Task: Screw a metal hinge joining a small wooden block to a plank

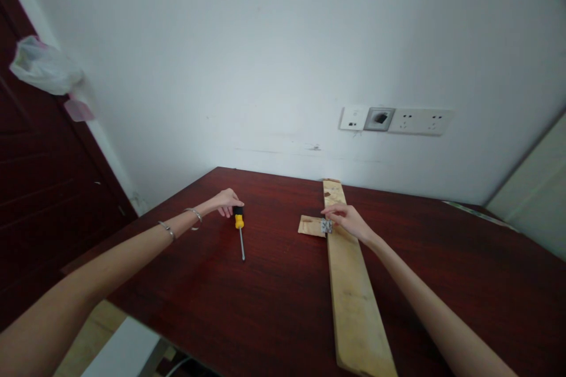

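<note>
My left hand (228, 200) is closed on the black end of a screwdriver (239, 221) with a yellow collar. Its steel shaft points toward me over the left part of the table. A long wooden plank (356, 294) lies on the tabletop, running away from me to the wall. Beside its far half lies a short wood piece (311, 225), and a metal hinge (326, 225) spans the joint between the two. My right hand (349, 219) rests over the plank, its fingers pinched together at the hinge. Whatever small thing they may hold is hidden.
The dark red table (283, 306) meets a white wall with a row of sockets (418, 121). A plastic bag (44, 68) hangs by a dark red door (35, 177) at left. A flat strip (480, 215) lies at the table's back right.
</note>
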`<act>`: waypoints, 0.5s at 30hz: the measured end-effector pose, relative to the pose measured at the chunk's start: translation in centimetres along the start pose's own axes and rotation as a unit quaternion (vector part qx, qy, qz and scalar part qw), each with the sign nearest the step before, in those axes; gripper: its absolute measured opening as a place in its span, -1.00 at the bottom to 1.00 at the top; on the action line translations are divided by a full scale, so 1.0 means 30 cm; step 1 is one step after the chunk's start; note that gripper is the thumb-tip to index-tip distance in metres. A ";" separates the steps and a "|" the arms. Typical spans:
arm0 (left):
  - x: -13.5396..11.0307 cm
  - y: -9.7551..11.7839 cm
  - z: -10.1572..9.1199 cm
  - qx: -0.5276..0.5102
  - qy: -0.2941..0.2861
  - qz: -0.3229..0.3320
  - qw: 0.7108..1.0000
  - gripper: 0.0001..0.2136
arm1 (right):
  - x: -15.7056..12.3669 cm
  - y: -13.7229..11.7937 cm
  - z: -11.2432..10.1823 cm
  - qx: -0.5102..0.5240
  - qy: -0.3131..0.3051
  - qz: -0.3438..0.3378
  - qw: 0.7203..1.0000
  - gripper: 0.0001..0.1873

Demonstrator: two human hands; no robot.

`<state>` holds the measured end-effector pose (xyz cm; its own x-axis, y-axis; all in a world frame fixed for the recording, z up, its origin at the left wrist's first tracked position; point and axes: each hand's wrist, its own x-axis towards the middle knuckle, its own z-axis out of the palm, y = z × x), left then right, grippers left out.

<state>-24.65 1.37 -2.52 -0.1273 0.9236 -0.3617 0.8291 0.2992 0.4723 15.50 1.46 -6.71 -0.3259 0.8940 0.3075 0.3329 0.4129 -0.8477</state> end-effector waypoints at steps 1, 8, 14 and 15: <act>0.000 0.002 0.003 -0.004 0.005 -0.003 1.000 -0.53 | 0.000 0.000 0.000 -0.002 0.001 0.001 1.000 -0.76; 0.024 -0.006 0.010 -0.019 0.022 0.003 1.000 -0.66 | 0.002 -0.004 -0.004 0.011 -0.003 0.018 1.000 -0.75; -0.022 0.091 -0.030 -0.031 0.040 0.054 0.997 -0.70 | -0.003 -0.034 -0.020 0.080 0.009 0.067 0.995 -0.72; -0.039 0.125 -0.043 -0.038 0.045 0.076 0.995 -0.70 | -0.002 -0.043 -0.022 0.093 0.014 0.070 0.993 -0.72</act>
<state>-22.09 1.73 0.70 -0.0542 0.9763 -0.2093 0.7993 0.1681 0.5770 15.66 0.97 -5.35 -0.2618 0.9459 0.1916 0.2037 0.2482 -0.9471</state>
